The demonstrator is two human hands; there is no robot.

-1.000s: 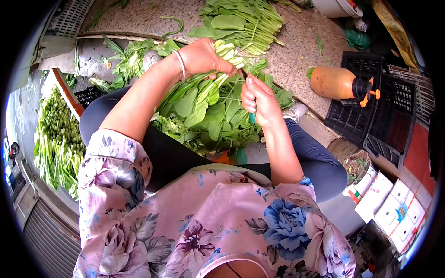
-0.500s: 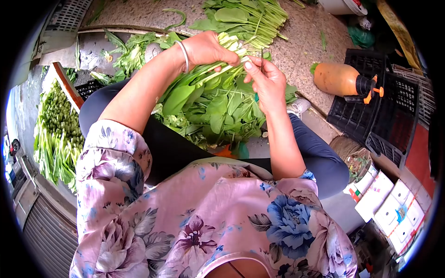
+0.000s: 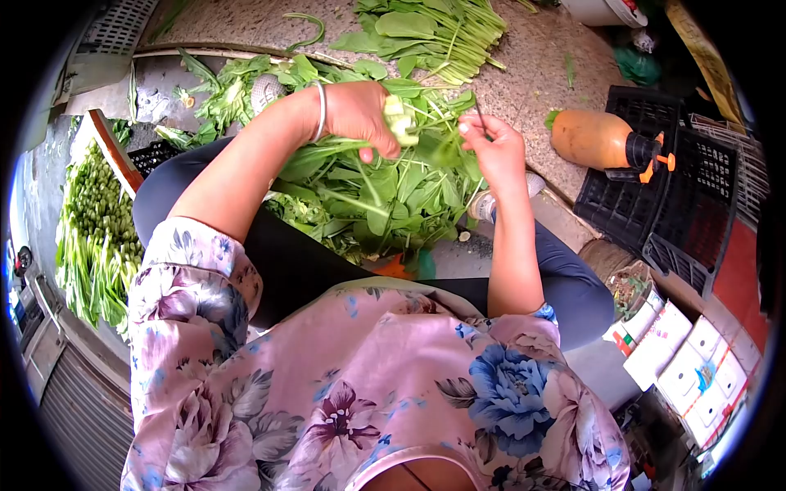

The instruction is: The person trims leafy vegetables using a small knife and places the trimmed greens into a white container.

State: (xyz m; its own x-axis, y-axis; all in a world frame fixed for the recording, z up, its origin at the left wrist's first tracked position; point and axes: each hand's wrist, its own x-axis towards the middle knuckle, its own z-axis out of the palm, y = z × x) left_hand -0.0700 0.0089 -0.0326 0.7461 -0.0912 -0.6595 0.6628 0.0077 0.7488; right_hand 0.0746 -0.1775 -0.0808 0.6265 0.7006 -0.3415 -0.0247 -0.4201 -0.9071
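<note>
My left hand (image 3: 356,114), with a bangle on its wrist, is wrapped round a bunch of leafy greens (image 3: 400,121) whose pale stem ends stick out past the thumb. To its right, my right hand (image 3: 497,149) pinches a thin dark blade (image 3: 480,113) that points up and away from me. A blurred leaf lies beside those fingertips, and I cannot tell whether they touch it. Below both hands is a heap of loose green leaves (image 3: 401,196) between my legs. Another bundle of greens (image 3: 442,33) rests on the stone slab beyond.
On the right, an orange spray bottle (image 3: 591,139) lies by black crates (image 3: 630,204). White boxes (image 3: 696,368) stand at the lower right. Stacked greens (image 3: 100,237) are at the far left beside a wooden edge (image 3: 116,154). A white bucket (image 3: 602,10) is at the top.
The stem ends in my left hand have turned from pointing up and right to pointing right and down. My right hand has moved slightly right and down, away from the bunch.
</note>
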